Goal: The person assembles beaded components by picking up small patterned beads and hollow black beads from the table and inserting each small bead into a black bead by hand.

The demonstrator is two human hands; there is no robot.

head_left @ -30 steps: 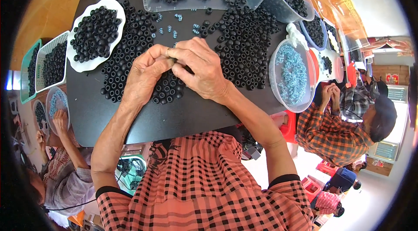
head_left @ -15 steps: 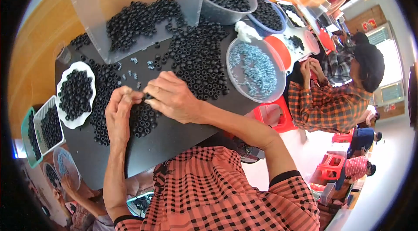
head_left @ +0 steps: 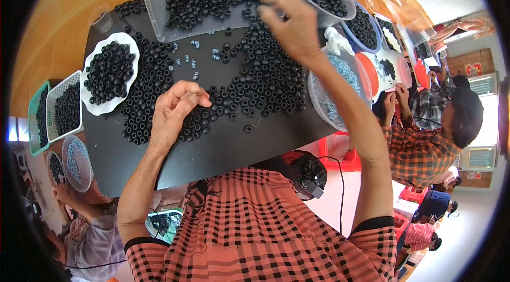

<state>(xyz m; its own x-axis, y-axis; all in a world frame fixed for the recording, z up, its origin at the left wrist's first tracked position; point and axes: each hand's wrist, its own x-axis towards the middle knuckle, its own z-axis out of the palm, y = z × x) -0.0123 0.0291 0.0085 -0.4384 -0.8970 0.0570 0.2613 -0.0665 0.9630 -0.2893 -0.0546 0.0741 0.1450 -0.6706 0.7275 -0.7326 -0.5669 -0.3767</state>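
Observation:
My left hand (head_left: 178,106) is closed in a pinch above loose black ring-like beads (head_left: 139,82) near the table's front; what its fingertips hold, if anything, is too small to make out. Farther right, my right hand (head_left: 293,24) is raised, slightly blurred, its thumb and fingers apart. It is over the beads between a clear plastic bin (head_left: 155,16) and a clear round tub (head_left: 348,11), both holding black beads. A dark spot shows by its fingers; I cannot tell whether it is held. Several small blue-grey ridged pieces (head_left: 216,54) lie between the bead piles.
A scalloped white plate (head_left: 133,48) of beads is at left, beside a white basket (head_left: 78,102) and a green basket (head_left: 33,122). At right, a clear tub (head_left: 314,96) holds blue-grey pieces, near a blue bowl (head_left: 378,35). A co-worker (head_left: 419,149) sits beyond it.
My hands were together over the beads. The right has moved away, up and to the right toward the bin and round tub; the left stays pinched. The whole view has also shifted.

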